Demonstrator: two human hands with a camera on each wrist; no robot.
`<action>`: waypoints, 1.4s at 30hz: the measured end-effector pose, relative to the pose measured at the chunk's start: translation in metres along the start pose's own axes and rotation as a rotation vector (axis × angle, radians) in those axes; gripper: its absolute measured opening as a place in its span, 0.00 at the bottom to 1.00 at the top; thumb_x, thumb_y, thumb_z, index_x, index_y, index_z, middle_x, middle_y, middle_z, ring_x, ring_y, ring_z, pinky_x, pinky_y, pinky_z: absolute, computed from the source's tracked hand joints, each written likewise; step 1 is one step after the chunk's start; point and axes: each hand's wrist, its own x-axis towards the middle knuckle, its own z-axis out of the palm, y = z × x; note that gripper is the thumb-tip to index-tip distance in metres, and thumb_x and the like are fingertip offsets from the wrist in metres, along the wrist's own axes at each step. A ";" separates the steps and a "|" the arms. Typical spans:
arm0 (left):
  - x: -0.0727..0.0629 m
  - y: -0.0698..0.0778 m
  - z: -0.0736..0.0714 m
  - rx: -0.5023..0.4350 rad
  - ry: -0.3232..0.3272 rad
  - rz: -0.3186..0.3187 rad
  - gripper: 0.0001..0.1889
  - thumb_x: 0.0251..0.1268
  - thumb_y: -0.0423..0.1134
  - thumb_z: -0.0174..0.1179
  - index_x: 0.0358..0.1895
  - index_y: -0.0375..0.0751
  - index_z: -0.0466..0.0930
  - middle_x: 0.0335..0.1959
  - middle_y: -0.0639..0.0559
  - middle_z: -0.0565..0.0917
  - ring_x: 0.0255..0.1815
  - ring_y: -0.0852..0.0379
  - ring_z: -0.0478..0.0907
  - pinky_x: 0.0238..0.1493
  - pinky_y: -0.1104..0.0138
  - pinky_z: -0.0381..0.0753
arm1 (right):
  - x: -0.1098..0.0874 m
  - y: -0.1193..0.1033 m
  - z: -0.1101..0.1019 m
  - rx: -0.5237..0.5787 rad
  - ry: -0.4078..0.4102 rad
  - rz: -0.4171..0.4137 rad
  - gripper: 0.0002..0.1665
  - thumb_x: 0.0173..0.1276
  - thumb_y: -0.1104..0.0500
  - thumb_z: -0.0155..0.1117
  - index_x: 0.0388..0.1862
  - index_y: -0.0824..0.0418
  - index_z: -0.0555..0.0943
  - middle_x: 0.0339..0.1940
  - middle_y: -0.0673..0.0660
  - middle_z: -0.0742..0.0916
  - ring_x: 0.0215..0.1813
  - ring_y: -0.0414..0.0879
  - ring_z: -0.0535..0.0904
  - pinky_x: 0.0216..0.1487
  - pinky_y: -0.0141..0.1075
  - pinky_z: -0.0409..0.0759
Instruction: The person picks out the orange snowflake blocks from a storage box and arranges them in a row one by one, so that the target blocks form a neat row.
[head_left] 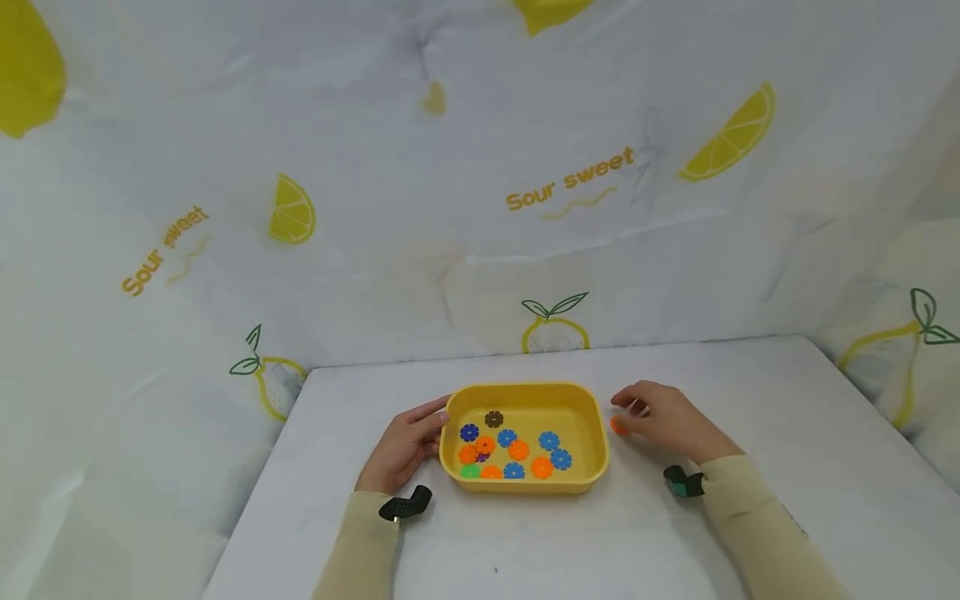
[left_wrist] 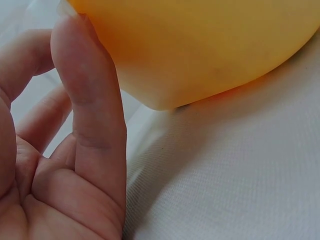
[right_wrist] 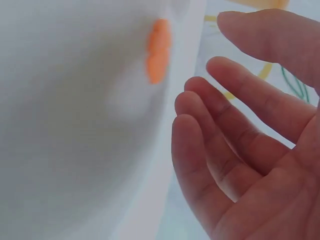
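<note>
A yellow plastic tray [head_left: 522, 486] sits on the table with several notched snowflake discs in it, among them blue discs [head_left: 549, 440], orange discs [head_left: 542, 467], a brown disc [head_left: 493, 419] and a partly hidden green disc [head_left: 470, 472]. My left hand [head_left: 403, 447] holds the tray's left edge, thumb at the rim and fingers along the outer wall. Just right of the tray, one orange snowflake disc [right_wrist: 158, 51] lies on the table. My right hand [head_left: 670, 422] hovers over it with fingers loosely bent. In the right wrist view, a gap separates fingertips and disc.
The white table [head_left: 465, 550] ends at a back edge beyond the tray. Behind it hangs a white cloth [head_left: 375, 283] printed with lemons and lettering. Dark wrist devices [head_left: 406, 503] sit on both sleeves.
</note>
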 end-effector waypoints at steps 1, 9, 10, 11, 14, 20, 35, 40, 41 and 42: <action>0.001 0.000 0.001 -0.002 -0.001 0.004 0.31 0.72 0.54 0.72 0.75 0.51 0.80 0.57 0.46 0.86 0.36 0.57 0.78 0.40 0.72 0.85 | 0.001 -0.003 -0.003 -0.009 0.002 -0.010 0.20 0.74 0.52 0.74 0.59 0.60 0.87 0.52 0.55 0.89 0.52 0.50 0.82 0.53 0.47 0.88; 0.002 0.001 0.002 -0.006 0.016 0.003 0.30 0.71 0.53 0.73 0.74 0.52 0.81 0.60 0.44 0.87 0.36 0.56 0.80 0.41 0.71 0.87 | 0.021 -0.045 -0.023 -0.085 0.007 -0.183 0.16 0.73 0.59 0.74 0.58 0.60 0.88 0.51 0.54 0.90 0.51 0.49 0.84 0.56 0.49 0.88; 0.002 0.001 0.002 -0.003 0.009 0.010 0.30 0.72 0.52 0.72 0.74 0.51 0.81 0.59 0.44 0.87 0.36 0.56 0.80 0.41 0.71 0.87 | 0.024 -0.051 -0.024 -0.094 -0.004 -0.200 0.16 0.73 0.60 0.75 0.57 0.59 0.88 0.51 0.54 0.90 0.51 0.49 0.83 0.56 0.48 0.88; 0.002 0.001 0.003 -0.001 0.003 0.016 0.30 0.72 0.52 0.72 0.74 0.51 0.81 0.58 0.44 0.87 0.36 0.57 0.80 0.41 0.71 0.87 | 0.027 -0.057 -0.024 -0.102 -0.020 -0.215 0.15 0.73 0.60 0.75 0.57 0.58 0.88 0.51 0.53 0.90 0.52 0.48 0.83 0.56 0.47 0.88; 0.004 0.001 0.003 0.003 -0.014 0.031 0.30 0.72 0.53 0.72 0.74 0.50 0.81 0.56 0.45 0.88 0.36 0.57 0.81 0.41 0.70 0.88 | 0.036 -0.074 -0.021 -0.102 -0.085 -0.233 0.15 0.73 0.61 0.74 0.58 0.57 0.88 0.51 0.52 0.90 0.53 0.48 0.83 0.57 0.46 0.87; 0.005 -0.001 0.003 0.011 -0.015 0.022 0.31 0.68 0.56 0.74 0.73 0.54 0.82 0.58 0.45 0.89 0.38 0.55 0.82 0.44 0.67 0.89 | 0.052 -0.101 -0.002 -0.121 -0.202 -0.284 0.15 0.74 0.62 0.73 0.58 0.57 0.88 0.53 0.52 0.90 0.54 0.47 0.82 0.59 0.45 0.86; 0.002 0.001 0.001 0.013 0.010 0.019 0.29 0.70 0.54 0.73 0.72 0.55 0.83 0.56 0.46 0.88 0.37 0.55 0.81 0.43 0.68 0.89 | 0.065 -0.137 0.060 -0.285 -0.391 -0.354 0.09 0.69 0.63 0.76 0.47 0.57 0.91 0.41 0.47 0.88 0.43 0.44 0.78 0.53 0.42 0.84; 0.002 0.001 0.001 0.010 0.013 0.018 0.27 0.72 0.52 0.72 0.72 0.55 0.83 0.53 0.46 0.88 0.36 0.56 0.81 0.42 0.69 0.88 | 0.065 -0.142 0.069 -0.336 -0.387 -0.341 0.09 0.63 0.63 0.80 0.41 0.55 0.90 0.38 0.47 0.87 0.40 0.43 0.78 0.50 0.40 0.82; 0.002 0.001 0.002 0.006 0.013 0.016 0.27 0.72 0.52 0.72 0.72 0.55 0.83 0.53 0.46 0.88 0.35 0.56 0.80 0.42 0.69 0.88 | 0.065 -0.142 0.070 -0.340 -0.387 -0.338 0.09 0.62 0.63 0.81 0.40 0.55 0.89 0.38 0.47 0.87 0.40 0.43 0.78 0.51 0.40 0.82; 0.003 0.001 0.002 0.001 0.014 0.013 0.26 0.72 0.52 0.73 0.71 0.56 0.84 0.53 0.46 0.89 0.35 0.56 0.80 0.42 0.69 0.88 | 0.065 -0.143 0.070 -0.339 -0.389 -0.332 0.09 0.62 0.63 0.81 0.39 0.55 0.89 0.37 0.47 0.87 0.40 0.43 0.78 0.50 0.40 0.82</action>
